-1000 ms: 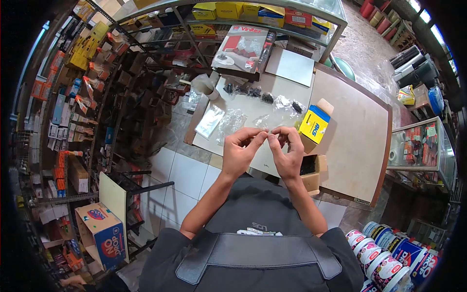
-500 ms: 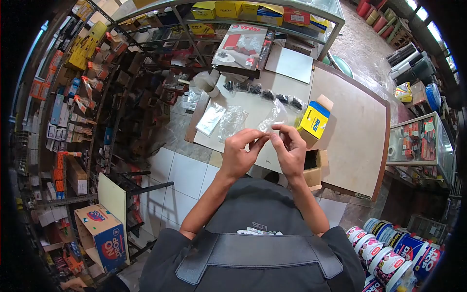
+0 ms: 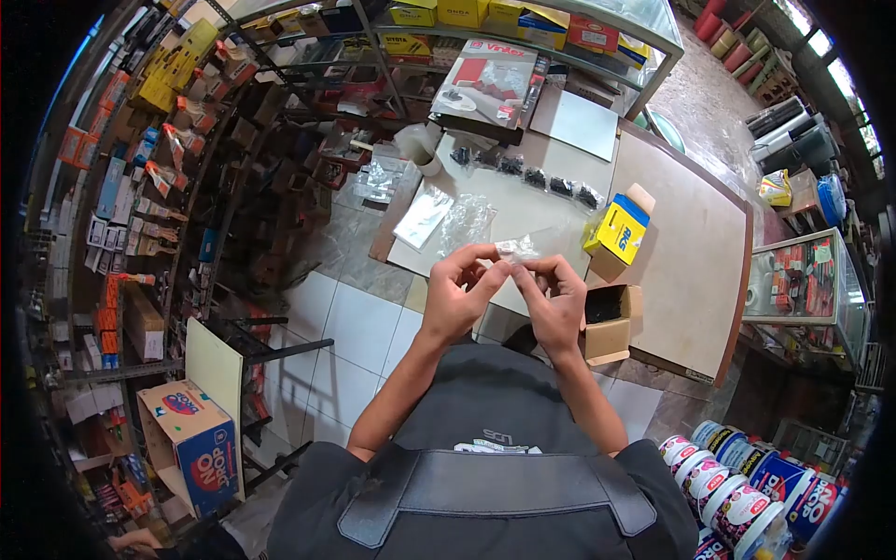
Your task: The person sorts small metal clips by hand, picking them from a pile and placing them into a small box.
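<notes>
Fingers (image 3: 488,280) of left hand (image 3: 455,297) and right hand (image 3: 558,303) pinch bag (image 3: 518,245) near table edge (image 3: 409,270), apart from yellow box (image 3: 621,229).

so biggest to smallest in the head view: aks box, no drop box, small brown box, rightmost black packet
No Drop box
AKS box and small brown box, too alike to rank
Rightmost black packet

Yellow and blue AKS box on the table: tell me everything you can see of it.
The AKS box looks like printed cardboard, yellow with blue lettering and a blue band. A plain brown flap stands open at its far end; the near end is brown. It sits angled on the table, beyond the open brown carton and the right hand. Neither hand touches it. Its contents are hidden.
</notes>
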### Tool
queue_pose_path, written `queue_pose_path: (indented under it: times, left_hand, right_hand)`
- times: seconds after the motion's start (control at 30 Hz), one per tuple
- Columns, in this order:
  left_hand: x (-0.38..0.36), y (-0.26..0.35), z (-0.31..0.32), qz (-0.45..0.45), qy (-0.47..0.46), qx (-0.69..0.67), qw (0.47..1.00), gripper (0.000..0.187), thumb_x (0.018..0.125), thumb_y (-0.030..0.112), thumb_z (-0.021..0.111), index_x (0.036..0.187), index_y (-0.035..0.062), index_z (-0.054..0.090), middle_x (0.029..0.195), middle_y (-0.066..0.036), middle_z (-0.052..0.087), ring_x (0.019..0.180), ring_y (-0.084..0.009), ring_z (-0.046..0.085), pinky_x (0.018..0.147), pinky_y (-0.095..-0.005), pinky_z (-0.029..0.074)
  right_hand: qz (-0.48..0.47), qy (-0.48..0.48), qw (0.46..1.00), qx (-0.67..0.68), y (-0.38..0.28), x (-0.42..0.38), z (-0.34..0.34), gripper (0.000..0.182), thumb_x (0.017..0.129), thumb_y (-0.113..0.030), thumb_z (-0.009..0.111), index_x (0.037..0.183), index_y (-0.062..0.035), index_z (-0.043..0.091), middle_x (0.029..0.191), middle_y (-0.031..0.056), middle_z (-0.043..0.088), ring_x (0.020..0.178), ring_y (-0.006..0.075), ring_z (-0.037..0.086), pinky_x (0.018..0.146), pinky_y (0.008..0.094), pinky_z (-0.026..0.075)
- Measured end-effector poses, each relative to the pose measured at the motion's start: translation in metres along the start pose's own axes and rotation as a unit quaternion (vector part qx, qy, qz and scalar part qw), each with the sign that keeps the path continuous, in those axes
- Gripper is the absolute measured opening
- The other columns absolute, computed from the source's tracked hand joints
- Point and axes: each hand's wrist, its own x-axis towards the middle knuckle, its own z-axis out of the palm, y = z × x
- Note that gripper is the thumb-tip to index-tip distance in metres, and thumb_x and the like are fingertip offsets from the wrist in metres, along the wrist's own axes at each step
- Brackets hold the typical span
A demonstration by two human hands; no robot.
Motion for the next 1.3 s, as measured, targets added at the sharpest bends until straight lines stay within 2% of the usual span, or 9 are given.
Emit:
queue_pose_path:
  times: [0.27, 0.47, 0.63, 0.7, 0.8, 0.93, 1.0, 1.1, 1.3]
  left_hand:
    - [-0.004, -0.001, -0.026, -0.012, 0.039, 0.02, 0.999, 0.021, 0.097, 0.019, 0.072, 0.099, -0.0013, 0.073, 0.078, 0.005, 0.063, 0.066, 0.0009, 0.048, 0.053, -0.0197, 0.036]
    - [-0.002, 0.004, -0.048, -0.006, 0.054, 0.03, 0.998, 0.023, 0.098, 0.021, 0.071, 0.099, -0.0017, 0.073, 0.08, 0.001, 0.068, 0.067, -0.0029, 0.054, 0.056, -0.022, 0.043]
    - [0.004, 0.009, -0.069, 0.033, 0.039, 0.188, 0.981, 0.022, 0.096, 0.019, 0.072, 0.098, -0.0024, 0.074, 0.081, -0.004, 0.07, 0.067, -0.0046, 0.059, 0.058, -0.0223, 0.046]
    - [0.006, 0.014, -0.071, 0.114, 0.021, 0.227, 0.967, 0.02, 0.094, 0.018, 0.074, 0.098, -0.0019, 0.074, 0.078, -0.006, 0.069, 0.064, -0.005, 0.056, 0.057, -0.0231, 0.045]
    - [0.008, 0.001, -0.073, 0.082, 0.075, 0.108, 0.988, 0.019, 0.093, 0.018, 0.075, 0.098, -0.0005, 0.074, 0.078, -0.006, 0.069, 0.061, -0.006, 0.053, 0.055, -0.024, 0.042]
    - [0.016, 0.009, -0.095, 0.07, 0.112, 0.126, 0.983, 0.017, 0.092, 0.017, 0.076, 0.099, 0.0016, 0.074, 0.08, -0.006, 0.069, 0.059, -0.0077, 0.052, 0.053, -0.0253, 0.041]
    - [0.02, 0.015, -0.103, 0.135, 0.051, 0.216, 0.966, 0.015, 0.092, 0.015, 0.076, 0.098, 0.0014, 0.074, 0.081, -0.006, 0.069, 0.061, -0.009, 0.052, 0.053, -0.0249, 0.04]
    - [0.02, 0.025, -0.107, 0.161, 0.012, 0.259, 0.952, 0.014, 0.09, 0.012, 0.076, 0.098, 0.0003, 0.072, 0.087, -0.008, 0.069, 0.064, -0.0128, 0.058, 0.056, -0.0274, 0.045]
    - [0.024, 0.019, -0.114, 0.222, 0.006, 0.276, 0.935, 0.015, 0.087, 0.007, 0.077, 0.101, 0.0019, 0.075, 0.091, -0.009, 0.07, 0.068, -0.0147, 0.063, 0.057, -0.0284, 0.048]
  right_hand:
    - [-0.038, -0.011, 0.997, -0.072, 0.0, -0.007, 0.025, 0.015, 0.083, -0.009, 0.082, 0.08, -0.0014, 0.069, 0.068, -0.0016, 0.054, 0.062, 0.006, 0.042, 0.056, 0.0242, 0.034]
    - [0.088, -0.006, 0.992, 0.089, -0.002, -0.009, 0.05, 0.018, 0.084, -0.011, 0.081, 0.081, -0.0005, 0.068, 0.071, -0.0024, 0.054, 0.063, 0.0049, 0.042, 0.055, 0.0226, 0.033]
    - [-0.028, -0.035, 0.997, -0.061, 0.002, -0.007, 0.062, 0.014, 0.089, -0.01, 0.077, 0.086, 0.0005, 0.069, 0.075, -0.0026, 0.055, 0.063, 0.0025, 0.041, 0.056, 0.0206, 0.034]
    - [-0.005, -0.017, 0.998, -0.053, 0.005, -0.007, 0.068, 0.013, 0.091, -0.011, 0.075, 0.087, 0.0004, 0.069, 0.075, -0.0031, 0.055, 0.063, 0.0023, 0.041, 0.056, 0.0205, 0.034]
    - [0.038, 0.03, 0.999, -0.005, 0.004, -0.005, 0.08, 0.014, 0.095, -0.012, 0.071, 0.089, 0.0001, 0.068, 0.075, -0.0046, 0.055, 0.064, 0.0017, 0.042, 0.057, 0.0202, 0.034]
    - [0.019, 0.095, 0.995, 0.018, 0.003, 0.0, 0.085, 0.014, 0.1, -0.012, 0.064, 0.093, -0.0002, 0.066, 0.075, -0.0078, 0.053, 0.065, 0.0007, 0.043, 0.057, 0.0197, 0.034]
    - [0.003, 0.101, 0.995, 0.019, 0.003, -0.002, 0.091, 0.01, 0.097, -0.011, 0.068, 0.094, -0.0017, 0.066, 0.076, -0.0064, 0.05, 0.064, 0.0018, 0.041, 0.056, 0.0205, 0.033]
    - [-0.108, 0.039, 0.984, -0.137, -0.017, 0.002, 0.105, 0.013, 0.087, -0.009, 0.076, 0.093, -0.0035, 0.066, 0.076, -0.0004, 0.047, 0.061, 0.0069, 0.039, 0.053, 0.0244, 0.032]
    - [-0.083, 0.02, 0.987, -0.135, -0.012, 0.012, 0.121, 0.01, 0.089, -0.007, 0.072, 0.093, -0.0007, 0.065, 0.079, 0.0013, 0.054, 0.062, 0.0069, 0.041, 0.053, 0.0261, 0.034]
